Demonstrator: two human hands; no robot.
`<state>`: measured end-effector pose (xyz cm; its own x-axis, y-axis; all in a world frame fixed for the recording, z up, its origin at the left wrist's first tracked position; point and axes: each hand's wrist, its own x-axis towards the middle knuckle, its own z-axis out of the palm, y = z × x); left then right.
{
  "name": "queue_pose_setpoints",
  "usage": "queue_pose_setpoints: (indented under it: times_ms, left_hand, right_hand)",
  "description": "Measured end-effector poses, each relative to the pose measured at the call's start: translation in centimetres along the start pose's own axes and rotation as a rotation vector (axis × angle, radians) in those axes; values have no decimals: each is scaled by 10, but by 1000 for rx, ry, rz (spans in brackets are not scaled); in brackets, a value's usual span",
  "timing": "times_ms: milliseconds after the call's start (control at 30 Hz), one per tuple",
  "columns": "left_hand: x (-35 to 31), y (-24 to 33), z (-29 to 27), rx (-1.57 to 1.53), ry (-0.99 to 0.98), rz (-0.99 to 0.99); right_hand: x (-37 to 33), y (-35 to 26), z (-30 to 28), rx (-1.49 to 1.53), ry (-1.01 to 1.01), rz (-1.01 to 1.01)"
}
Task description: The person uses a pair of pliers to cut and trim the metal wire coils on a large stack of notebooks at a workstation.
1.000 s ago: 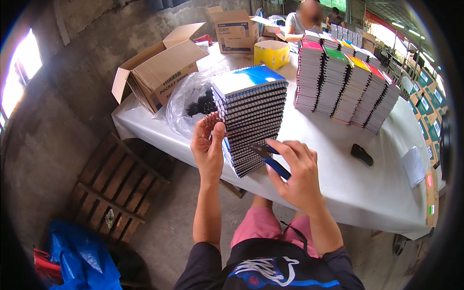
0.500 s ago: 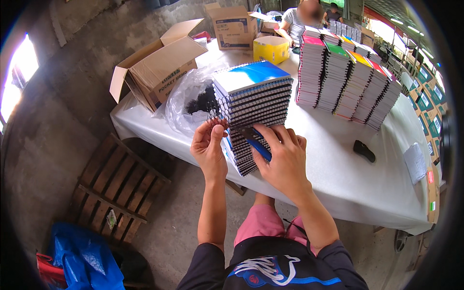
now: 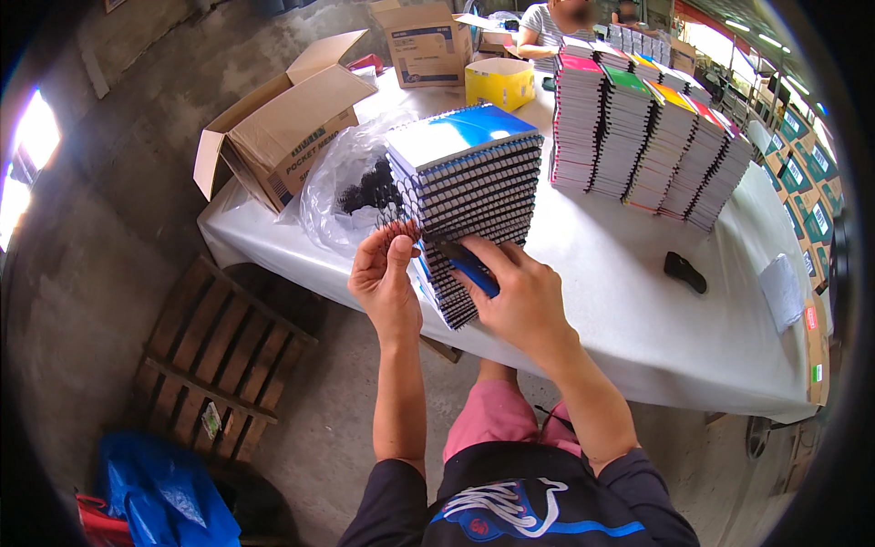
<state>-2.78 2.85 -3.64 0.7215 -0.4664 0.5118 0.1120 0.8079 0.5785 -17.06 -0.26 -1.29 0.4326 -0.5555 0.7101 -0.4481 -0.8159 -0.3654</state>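
Note:
A tall stack of spiral notebooks (image 3: 469,187) with a blue cover on top stands at the near edge of the table, black wire bindings facing me. At its left corner, my left hand (image 3: 385,284) pinches dark wire coil ends (image 3: 398,233) that stick out from the bindings. My right hand (image 3: 527,290) is closed around blue-handled pliers (image 3: 476,273). Their dark jaws are up against the bindings, close to my left fingertips. What the jaws grip, if anything, is too small to make out.
Behind the stack lies a clear plastic bag (image 3: 333,196) of black coils, beside an open cardboard box (image 3: 296,137). Several notebook stacks (image 3: 629,137) stand right, with a black object (image 3: 685,272) nearer. A yellow box (image 3: 499,84) and another person (image 3: 545,35) are beyond. A wooden pallet (image 3: 219,356) leans left.
The whole view has shifted slightly, so things sit a little further left. Both hands keep nearly the same place at the stack, still holding the coil ends and the pliers.

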Motion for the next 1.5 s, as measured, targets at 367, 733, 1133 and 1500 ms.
queue_pose_setpoints:
  times_ms: [367, 733, 1133, 1500]
  left_hand:
    - [-2, 5, -4, 50, -29, -7]
    - [-3, 9, -1, 99, -26, 20]
    - [-1, 6, -6, 61, -60, 11]
    - [-2, 15, -9, -108, -50, -105]
  right_hand:
    - [2, -8, -24, -157, 102, -33]
    - [1, -10, -15, -147, 81, -8]
    - [7, -18, -15, -117, 69, -30]
    - [5, -5, -20, 32, -10, 26]
